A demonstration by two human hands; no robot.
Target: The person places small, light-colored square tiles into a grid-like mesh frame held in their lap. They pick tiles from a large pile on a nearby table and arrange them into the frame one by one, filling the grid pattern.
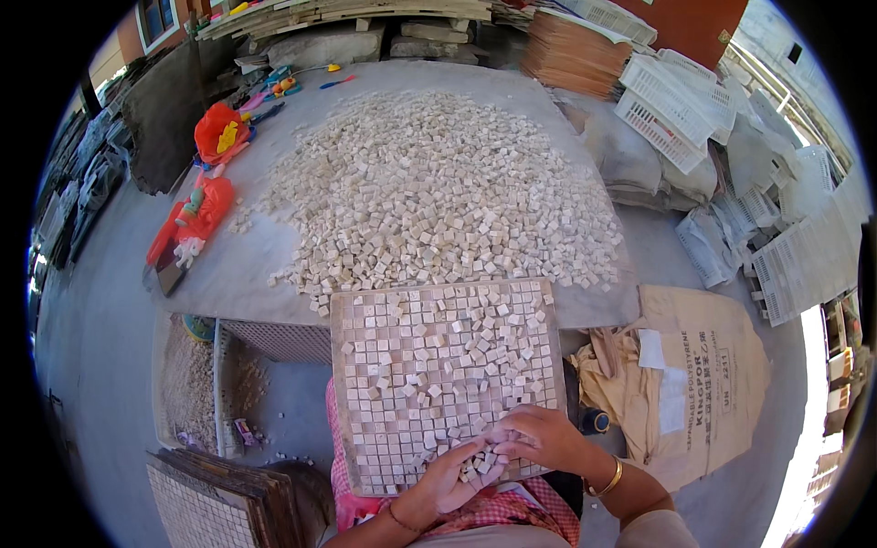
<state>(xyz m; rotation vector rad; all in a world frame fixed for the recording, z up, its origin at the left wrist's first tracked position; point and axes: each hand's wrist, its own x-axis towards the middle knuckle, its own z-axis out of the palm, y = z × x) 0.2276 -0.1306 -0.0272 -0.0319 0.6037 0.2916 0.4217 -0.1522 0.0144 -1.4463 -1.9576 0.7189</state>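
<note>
A square grid tray (335, 393) rests at my lap, tilted toward me. Pale stone mosaic tiles sit in most of its cells, and loose tiles (484, 333) lie scattered over its upper right and middle. At the tray's near edge, my left hand (452, 481) is cupped around a handful of small stone tiles (476, 464). Curled over that handful from the right is my right hand (545, 440), its fingertips closed among the tiles. Its fingers partly hide what they grip.
Beyond the tray, a large heap of tiles (438, 192) covers the table (237, 274). Red bags with toys (206, 205) lie at its left. A bin of fragments (219, 393) and stacked grid boards (206, 498) stand lower left. At right are a printed sack (713, 384) and white crates (667, 110).
</note>
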